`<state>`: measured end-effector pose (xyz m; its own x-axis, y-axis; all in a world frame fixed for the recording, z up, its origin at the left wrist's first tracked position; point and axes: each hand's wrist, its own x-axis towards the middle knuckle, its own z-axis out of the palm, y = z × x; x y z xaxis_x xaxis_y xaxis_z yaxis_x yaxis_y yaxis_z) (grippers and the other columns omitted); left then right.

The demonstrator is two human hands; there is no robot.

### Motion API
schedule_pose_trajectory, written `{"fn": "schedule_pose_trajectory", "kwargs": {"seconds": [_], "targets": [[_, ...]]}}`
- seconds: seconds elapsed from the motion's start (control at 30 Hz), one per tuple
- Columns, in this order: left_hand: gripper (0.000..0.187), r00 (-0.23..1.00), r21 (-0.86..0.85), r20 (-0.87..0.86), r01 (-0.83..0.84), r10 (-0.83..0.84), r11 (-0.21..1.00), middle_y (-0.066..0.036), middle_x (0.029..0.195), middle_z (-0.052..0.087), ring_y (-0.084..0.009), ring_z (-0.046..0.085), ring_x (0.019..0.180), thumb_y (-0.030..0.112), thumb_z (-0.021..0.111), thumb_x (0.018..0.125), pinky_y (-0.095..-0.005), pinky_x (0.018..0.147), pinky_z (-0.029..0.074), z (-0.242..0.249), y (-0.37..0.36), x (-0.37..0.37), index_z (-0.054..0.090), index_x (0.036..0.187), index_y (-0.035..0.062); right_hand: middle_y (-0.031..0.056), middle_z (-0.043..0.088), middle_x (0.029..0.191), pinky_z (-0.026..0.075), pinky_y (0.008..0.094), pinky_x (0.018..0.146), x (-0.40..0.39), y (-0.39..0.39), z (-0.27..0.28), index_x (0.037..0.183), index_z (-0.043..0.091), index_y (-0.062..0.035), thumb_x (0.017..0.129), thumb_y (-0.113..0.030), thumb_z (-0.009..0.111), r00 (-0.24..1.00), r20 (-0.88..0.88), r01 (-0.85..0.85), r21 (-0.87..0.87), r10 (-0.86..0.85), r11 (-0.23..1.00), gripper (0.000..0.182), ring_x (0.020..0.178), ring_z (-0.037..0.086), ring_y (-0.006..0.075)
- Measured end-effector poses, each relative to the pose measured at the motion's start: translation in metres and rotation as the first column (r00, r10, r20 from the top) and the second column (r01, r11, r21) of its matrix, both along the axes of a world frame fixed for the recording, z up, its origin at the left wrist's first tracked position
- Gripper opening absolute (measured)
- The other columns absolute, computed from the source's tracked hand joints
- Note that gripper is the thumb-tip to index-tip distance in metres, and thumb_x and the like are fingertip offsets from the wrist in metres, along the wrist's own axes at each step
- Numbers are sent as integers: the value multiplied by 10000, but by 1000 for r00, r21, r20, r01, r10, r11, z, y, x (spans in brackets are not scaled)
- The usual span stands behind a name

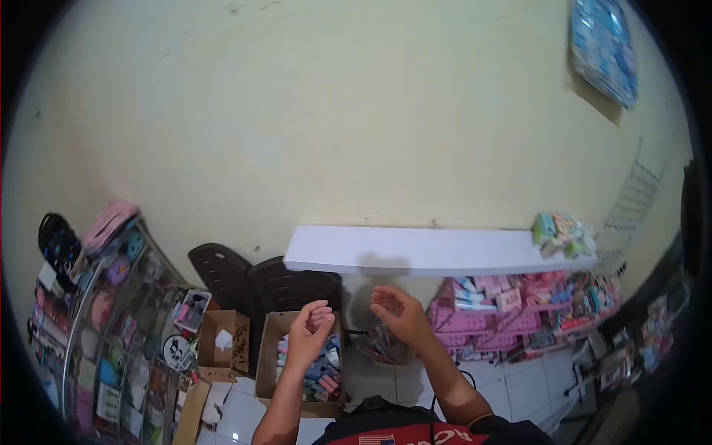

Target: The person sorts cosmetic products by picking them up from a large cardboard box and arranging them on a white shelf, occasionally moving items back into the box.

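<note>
My left hand (311, 332) is raised over a cardboard box (268, 374) packed with small pink, blue and grey items. Its fingers curl loosely, and nothing shows in them. To the right, my right hand (399, 315) is held up in front of the white wall shelf (415, 248), fingers lightly bent and empty. Below it, partly hidden by the wrist, is a container of small packaged goods (377, 345). The two hands are apart, with palms turned toward each other.
Dark plastic chairs (222, 274) stand behind the box. A smaller open carton (222, 337) and a glass display case (111, 334) are at left. Pink baskets (463, 320) of goods sit under the shelf. Small colourful packs (560, 233) rest on the shelf's right end.
</note>
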<state>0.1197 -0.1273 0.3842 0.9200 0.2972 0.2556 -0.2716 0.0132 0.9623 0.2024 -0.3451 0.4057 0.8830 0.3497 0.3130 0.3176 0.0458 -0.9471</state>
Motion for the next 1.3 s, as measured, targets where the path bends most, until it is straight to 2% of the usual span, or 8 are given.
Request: {"fn": "schedule_pose_trajectory", "kwargs": {"seconds": [0.23,0.33,0.67,0.87,0.93,1.07,1.13,1.3], "targets": [[373,972,16,27,233,-234,972,-77,1120,661,-115,621,1007,84,719,937,-261,908,502,3,-125,51,588,1273,-8,134,711,1119,562,306,883,-11,-140,17,1267,631,4,912,-103,736,972,73,224,-5,-223,975,386,1013,689,168],[375,942,12,-28,334,-334,942,-85,1132,672,-137,640,1003,101,714,944,-286,909,515,21,-191,61,590,1286,9,139,705,1127,555,302,899,-16,-201,21,1272,619,18,914,-97,734,952,99,291,-7,-289,957,393,1032,687,177],[371,835,126,-44,549,-548,826,-94,1130,682,-164,651,1069,126,711,948,-311,961,510,31,-363,83,594,1285,22,142,695,1147,544,293,916,-38,-357,28,1301,589,20,908,-65,734,884,47,465,4,-465,885,428,1074,669,170],[367,787,132,-33,614,-616,778,-100,1128,683,-172,654,1068,118,710,946,-321,958,515,45,-415,96,596,1281,23,132,700,1147,544,286,908,-47,-410,35,1292,593,20,907,-71,738,841,80,535,23,-535,845,421,1059,675,166],[368,780,126,-41,624,-624,771,-101,1138,680,-169,653,1070,115,711,944,-319,944,523,48,-427,101,593,1280,22,110,681,1163,524,291,962,-47,-422,37,1299,580,32,913,4,714,830,39,556,7,-556,831,409,1105,647,159],[367,755,127,-30,653,-655,747,-101,1145,677,-164,651,1072,111,711,943,-314,926,530,39,-445,121,589,1279,23,112,682,1162,529,296,958,-36,-440,25,1300,584,21,913,9,712,811,50,583,13,-583,812,408,1102,650,161],[358,758,141,-49,650,-650,747,-100,1145,677,-166,649,1077,107,709,944,-302,905,531,37,-453,130,592,1272,23,130,703,1127,545,306,908,-29,-448,21,1285,599,12,906,-84,746,793,79,605,20,-605,796,418,1056,677,178],[343,754,128,-67,656,-653,744,-98,1122,681,-163,651,1047,105,703,946,-292,879,527,38,-470,167,603,1265,29,136,698,1136,543,309,910,-4,-465,24,1288,598,14,908,-79,743,776,61,628,27,-628,778,417,1052,674,181]]}}
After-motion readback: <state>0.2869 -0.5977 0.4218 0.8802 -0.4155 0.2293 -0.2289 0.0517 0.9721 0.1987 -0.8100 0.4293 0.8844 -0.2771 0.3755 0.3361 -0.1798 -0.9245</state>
